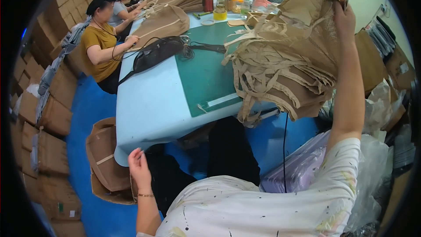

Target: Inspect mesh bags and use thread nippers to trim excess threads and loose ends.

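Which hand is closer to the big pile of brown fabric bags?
Right. The right hand is at the upper right edge of the pile of brown fabric bags; the left hand is well away, by the table's near-left corner.

A workshop: stacked brown cardboard cartons (53, 151), workers (100, 44) along a long pale-blue table (151, 101), bundled brown mesh fabric with straps (287, 63).

The brown bundle (287, 72) over the tabletop (149, 101) looks like matt, wrinkled cloth, with coarse open mesh (323, 28) in it. The tabletop is pale and smooth, its green mat (204, 77) plastic-looking; beside it sit a dull cardboard box (100, 187) and glossy lilac plastic (298, 166).
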Demonstrator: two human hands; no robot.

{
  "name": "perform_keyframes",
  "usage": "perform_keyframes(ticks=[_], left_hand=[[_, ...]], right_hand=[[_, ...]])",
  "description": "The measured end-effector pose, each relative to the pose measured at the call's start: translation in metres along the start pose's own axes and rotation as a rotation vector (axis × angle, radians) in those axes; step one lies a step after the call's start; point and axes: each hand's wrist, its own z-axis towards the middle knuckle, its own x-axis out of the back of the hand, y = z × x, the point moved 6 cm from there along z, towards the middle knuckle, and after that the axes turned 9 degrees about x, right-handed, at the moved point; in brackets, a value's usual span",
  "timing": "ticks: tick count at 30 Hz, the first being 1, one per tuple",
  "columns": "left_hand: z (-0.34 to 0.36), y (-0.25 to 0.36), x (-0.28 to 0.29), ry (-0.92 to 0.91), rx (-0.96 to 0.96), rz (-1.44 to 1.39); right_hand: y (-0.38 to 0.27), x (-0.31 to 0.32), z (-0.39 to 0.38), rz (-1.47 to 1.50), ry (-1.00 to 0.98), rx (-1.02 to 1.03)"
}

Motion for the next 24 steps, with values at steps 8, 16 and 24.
perform_keyframes(ticks=[8, 16, 24], left_hand=[[0.035, 0.035, -0.097, -0.217, 0.266, -0.39], [-0.011, 0.07, -0.215, -1.112, 0.367, -0.54], [-0.068, 0.092, -0.221, -1.316, 0.588, -1.159]], right_hand=[[-0.05, 0.032, 0.019, 0.328, -0.234, -0.165], [-0.07, 0.041, 0.01, 0.314, -0.425, -0.23], [-0.147, -0.058, 0.056, 0.289, -0.461, 0.422]])
